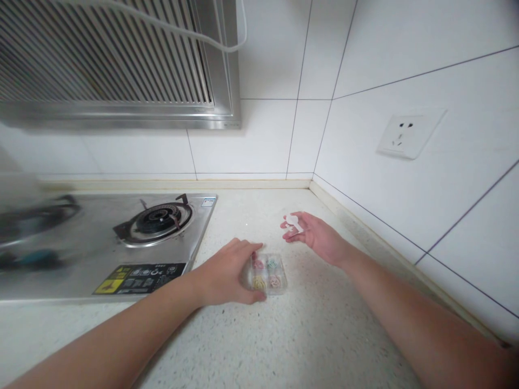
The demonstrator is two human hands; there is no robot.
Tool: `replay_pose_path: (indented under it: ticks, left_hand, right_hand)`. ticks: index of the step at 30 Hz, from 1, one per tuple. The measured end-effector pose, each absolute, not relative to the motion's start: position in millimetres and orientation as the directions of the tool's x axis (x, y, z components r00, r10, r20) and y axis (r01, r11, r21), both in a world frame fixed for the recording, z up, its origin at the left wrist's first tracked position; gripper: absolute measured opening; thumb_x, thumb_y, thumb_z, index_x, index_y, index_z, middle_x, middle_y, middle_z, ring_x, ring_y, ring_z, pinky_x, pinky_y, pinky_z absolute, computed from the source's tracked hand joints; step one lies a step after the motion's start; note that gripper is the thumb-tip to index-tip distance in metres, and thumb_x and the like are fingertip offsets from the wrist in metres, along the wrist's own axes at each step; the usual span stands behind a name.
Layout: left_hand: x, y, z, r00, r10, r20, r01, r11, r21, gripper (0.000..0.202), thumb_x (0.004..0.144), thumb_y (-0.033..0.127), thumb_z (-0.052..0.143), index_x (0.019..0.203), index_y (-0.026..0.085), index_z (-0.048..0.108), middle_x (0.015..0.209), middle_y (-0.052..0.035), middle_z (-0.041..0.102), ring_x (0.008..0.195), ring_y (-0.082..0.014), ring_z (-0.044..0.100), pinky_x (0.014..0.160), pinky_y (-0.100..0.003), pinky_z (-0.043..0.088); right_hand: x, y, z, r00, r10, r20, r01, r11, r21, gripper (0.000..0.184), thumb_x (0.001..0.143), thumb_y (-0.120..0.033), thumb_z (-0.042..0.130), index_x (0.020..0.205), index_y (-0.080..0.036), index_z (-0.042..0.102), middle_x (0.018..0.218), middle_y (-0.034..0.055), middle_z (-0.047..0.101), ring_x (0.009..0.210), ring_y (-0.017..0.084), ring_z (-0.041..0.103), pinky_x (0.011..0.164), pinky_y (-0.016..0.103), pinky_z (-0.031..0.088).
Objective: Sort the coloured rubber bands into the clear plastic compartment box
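Note:
My left hand (227, 273) curves round the left side of a small clear plastic box (284, 274) on the countertop, thumb at its near edge and fingers at its far edge. Inside the box, four-part in look, lie coiled bits in red, green, yellow and pink; their kind is too small to make out. To the right and a little farther back, my right hand (314, 233) is raised, palm turned inward. Between its thumb and fingers is a small flat white piece with a rounded end and a narrow stem (293, 222).
A steel gas hob (97, 227) with a burner (162, 218) lies on the left of the speckled countertop (259, 346). The range hood (121, 59) and a hanging white cable (194, 35) are above. A wall socket (407, 134) is on the right tiled wall.

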State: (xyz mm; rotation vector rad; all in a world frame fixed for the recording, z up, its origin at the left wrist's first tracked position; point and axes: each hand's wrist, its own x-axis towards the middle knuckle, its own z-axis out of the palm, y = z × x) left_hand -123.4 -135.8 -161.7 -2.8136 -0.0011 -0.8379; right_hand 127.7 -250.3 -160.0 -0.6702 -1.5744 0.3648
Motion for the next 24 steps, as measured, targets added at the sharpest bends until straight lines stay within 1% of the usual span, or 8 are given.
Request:
replay_pose_path:
  ticks: [3, 6, 10, 15, 18, 20, 22, 24]
  left_hand:
    - [-124.4, -137.0, -160.6, 0.84, -0.083, 0.537, 0.045, -0.974, -0.221, 0.083, 0.062, 0.053, 0.079, 0.133, 0.018, 0.052, 0.119, -0.0075, 0.055, 0.109, -0.0238, 0.046, 0.101, -0.039, 0.038]
    - [-124.7, -137.8, -159.9, 0.841, -0.085, 0.534, 0.042, -0.974, -0.222, 0.081, 0.063, 0.053, 0.079, 0.131, 0.018, 0.054, 0.117, -0.0071, 0.056, 0.108, -0.0234, 0.046, 0.1, -0.039, 0.038]
    - [-124.0, -138.7, -158.4, 0.842, -0.093, 0.532, 0.034, -0.974, -0.224, 0.081, 0.063, 0.053, 0.079, 0.131, 0.018, 0.053, 0.117, -0.0077, 0.055, 0.107, -0.0239, 0.046, 0.1, -0.04, 0.039]
    - [-124.6, -138.7, -158.3, 0.847, -0.09, 0.523, 0.032, -0.975, -0.22, 0.08, 0.063, 0.051, 0.079, 0.131, 0.018, 0.053, 0.117, -0.0086, 0.055, 0.107, -0.0244, 0.046, 0.099, -0.04, 0.039]
    - [-126.5, -138.5, -158.4, 0.859, -0.094, 0.503, 0.023, -0.975, -0.221, 0.088, 0.062, 0.06, 0.078, 0.134, 0.017, 0.051, 0.119, -0.01, 0.054, 0.108, -0.0254, 0.046, 0.099, -0.041, 0.039]
    - [-127.7, -138.7, -158.0, 0.862, -0.096, 0.499, 0.018, -0.976, -0.219, 0.094, 0.062, 0.068, 0.074, 0.136, 0.016, 0.049, 0.121, -0.0112, 0.054, 0.11, -0.0263, 0.045, 0.099, -0.042, 0.039]
    - [-127.9, -139.0, -157.3, 0.841, -0.072, 0.536, 0.032, -0.983, -0.182, 0.085, 0.073, 0.069, 0.065, 0.138, 0.017, 0.047, 0.123, -0.0107, 0.054, 0.112, -0.0249, 0.046, 0.1, -0.041, 0.038]
    - [-126.9, -139.4, -156.5, 0.793, -0.029, 0.608, 0.048, -0.993, -0.109, 0.065, 0.088, 0.061, 0.051, 0.137, 0.019, 0.046, 0.122, -0.0086, 0.055, 0.113, -0.0211, 0.047, 0.101, -0.038, 0.038]
  right_hand:
    - [131.4, -248.6, -159.6, 0.014, 0.655, 0.755, 0.08, 0.752, -0.654, 0.045, 0.093, -0.054, 0.047, 0.111, -0.013, 0.052, 0.109, 0.0145, 0.059, 0.084, 0.023, 0.065, 0.084, 0.042, 0.05]
    - [130.2, -250.1, -160.0, -0.023, 0.671, 0.741, 0.018, 0.742, -0.671, 0.047, 0.095, -0.053, 0.041, 0.113, -0.011, 0.052, 0.108, 0.0155, 0.059, 0.083, 0.025, 0.066, 0.081, 0.041, 0.05]
    - [128.1, -252.2, -159.9, -0.056, 0.679, 0.732, -0.009, 0.733, -0.68, 0.047, 0.097, -0.052, 0.037, 0.114, -0.01, 0.052, 0.107, 0.0149, 0.059, 0.082, 0.025, 0.066, 0.08, 0.041, 0.05]
    - [125.8, -253.5, -160.8, -0.079, 0.681, 0.728, -0.008, 0.73, -0.684, 0.046, 0.097, -0.051, 0.039, 0.112, -0.01, 0.053, 0.105, 0.0149, 0.06, 0.082, 0.025, 0.066, 0.079, 0.04, 0.05]
    - [125.2, -250.9, -162.1, -0.079, 0.679, 0.73, 0.009, 0.732, -0.681, 0.044, 0.096, -0.052, 0.042, 0.11, -0.011, 0.052, 0.103, 0.0146, 0.062, 0.081, 0.024, 0.066, 0.077, 0.039, 0.05]
    - [125.0, -247.8, -163.0, -0.065, 0.679, 0.732, 0.045, 0.734, -0.677, 0.045, 0.096, -0.053, 0.042, 0.107, -0.01, 0.053, 0.101, 0.0151, 0.062, 0.078, 0.024, 0.066, 0.071, 0.036, 0.051]
    - [123.4, -245.4, -164.1, -0.053, 0.677, 0.734, 0.105, 0.735, -0.67, 0.049, 0.097, -0.055, 0.04, 0.104, -0.009, 0.055, 0.099, 0.0163, 0.063, 0.074, 0.023, 0.065, 0.063, 0.032, 0.049]
    - [119.2, -245.1, -165.6, -0.056, 0.664, 0.746, 0.184, 0.741, -0.646, 0.053, 0.098, -0.057, 0.038, 0.103, -0.007, 0.056, 0.096, 0.0171, 0.063, 0.07, 0.022, 0.065, 0.057, 0.029, 0.046]
